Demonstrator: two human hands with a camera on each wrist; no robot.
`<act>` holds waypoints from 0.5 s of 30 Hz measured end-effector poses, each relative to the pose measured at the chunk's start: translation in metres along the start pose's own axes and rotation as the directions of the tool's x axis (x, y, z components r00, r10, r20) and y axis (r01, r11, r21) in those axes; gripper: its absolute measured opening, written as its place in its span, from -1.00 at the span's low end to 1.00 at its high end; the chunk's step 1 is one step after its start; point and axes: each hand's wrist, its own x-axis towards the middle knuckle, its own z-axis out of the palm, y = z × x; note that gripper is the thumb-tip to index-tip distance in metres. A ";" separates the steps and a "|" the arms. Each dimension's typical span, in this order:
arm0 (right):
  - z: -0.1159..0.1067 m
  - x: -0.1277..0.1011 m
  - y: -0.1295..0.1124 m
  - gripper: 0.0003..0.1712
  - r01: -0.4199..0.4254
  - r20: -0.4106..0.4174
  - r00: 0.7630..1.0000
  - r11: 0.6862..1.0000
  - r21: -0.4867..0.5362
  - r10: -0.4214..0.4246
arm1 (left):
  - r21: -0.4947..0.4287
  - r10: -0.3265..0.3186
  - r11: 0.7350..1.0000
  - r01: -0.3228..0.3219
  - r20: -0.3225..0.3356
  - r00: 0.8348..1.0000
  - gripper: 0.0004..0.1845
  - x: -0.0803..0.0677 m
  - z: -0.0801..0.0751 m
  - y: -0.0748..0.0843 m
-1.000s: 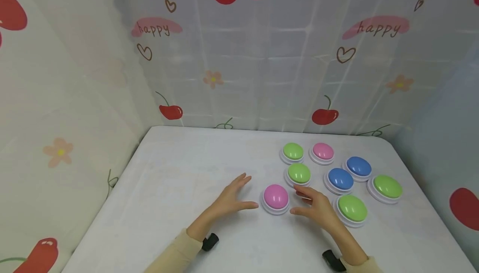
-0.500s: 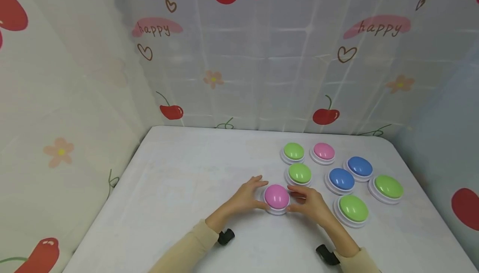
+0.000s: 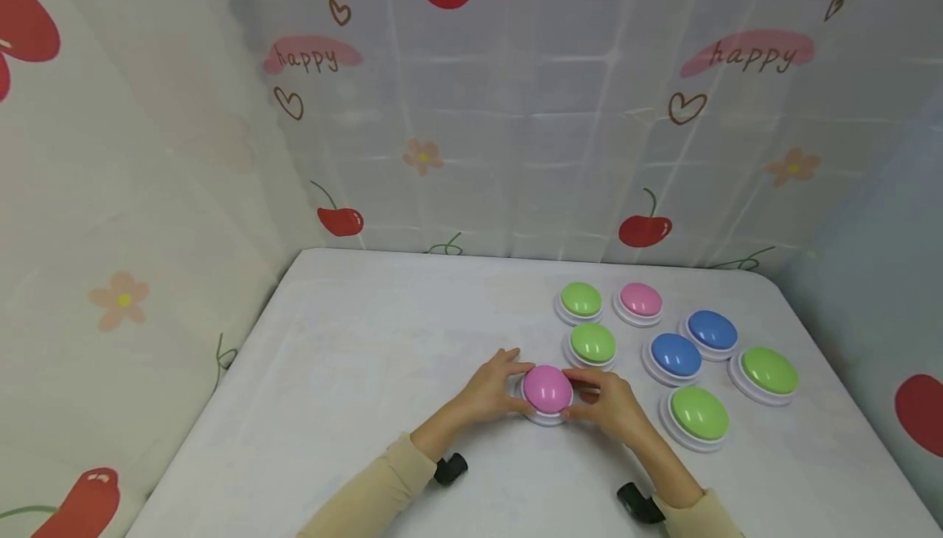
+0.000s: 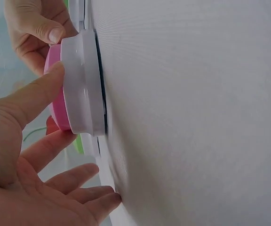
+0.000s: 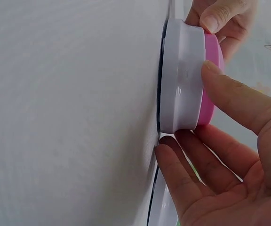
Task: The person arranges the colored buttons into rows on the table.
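Left hand point(image 3: 488, 391) and right hand point(image 3: 613, 409) pinch the near pink button point(image 3: 548, 389), likely the grabbing part, and moving it would need both steady

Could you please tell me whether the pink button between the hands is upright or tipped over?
The pink button is upright: its dome faces up, with the white base underneath.
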 end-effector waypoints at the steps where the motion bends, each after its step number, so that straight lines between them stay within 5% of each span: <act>1: 0.000 0.000 0.000 -0.35 -0.004 0.000 1.000 1.000 0.000 0.004 | -0.001 -0.003 1.000 0.003 0.001 1.000 -0.28 0.000 0.000 0.001; 15: 0.003 0.000 -0.004 -0.34 -0.033 -0.017 0.999 0.999 -0.005 0.032 | -0.007 -0.007 1.000 0.007 -0.015 1.000 -0.29 -0.001 -0.001 0.002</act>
